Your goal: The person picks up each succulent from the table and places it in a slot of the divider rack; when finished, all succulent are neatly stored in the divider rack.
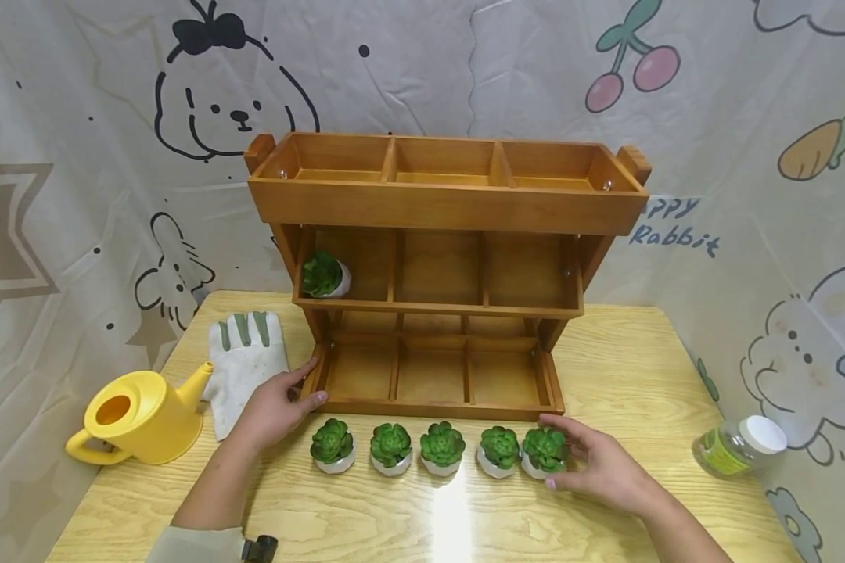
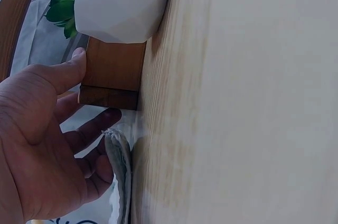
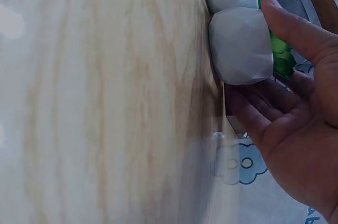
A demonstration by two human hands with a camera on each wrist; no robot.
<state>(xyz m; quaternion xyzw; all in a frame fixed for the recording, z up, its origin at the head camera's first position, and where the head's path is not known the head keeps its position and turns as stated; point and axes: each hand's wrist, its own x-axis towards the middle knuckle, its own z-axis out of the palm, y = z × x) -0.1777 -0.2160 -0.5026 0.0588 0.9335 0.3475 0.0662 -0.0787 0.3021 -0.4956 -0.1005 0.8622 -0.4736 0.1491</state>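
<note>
The rightmost potted succulent [image 1: 544, 452] stands upright on the table [image 1: 366, 520], at the 3 o'clock end of a row, close to its neighbour among the four other succulents [image 1: 443, 446]. The right hand [image 1: 602, 469] is around it from its 3 o'clock side, with the thumb on the near side and the fingers on the far side; I cannot tell whether they press on the pot. Its forearm comes in from 4 o'clock. The two hands are well apart.

At 12 o'clock from the row is the wooden shelf [image 1: 451, 209] with three tiers. The left hand [image 1: 275, 410] holds its lowest tier by the near left corner, thumb at the front and index finger along the side, the forearm coming from 7 o'clock. One more succulent [image 1: 324, 275] sits in the left compartment of the middle tier.

From the left hand, a glove [image 1: 249, 367] lies at 11 o'clock, and a yellow watering can [image 1: 141, 414] stands at 9 o'clock. A jar [image 1: 728, 446] is at 3 o'clock from the right hand; its label is too small to read.

The upper tier hides some of the tiers below. In both wrist views, a pot is cut by the top edge.
</note>
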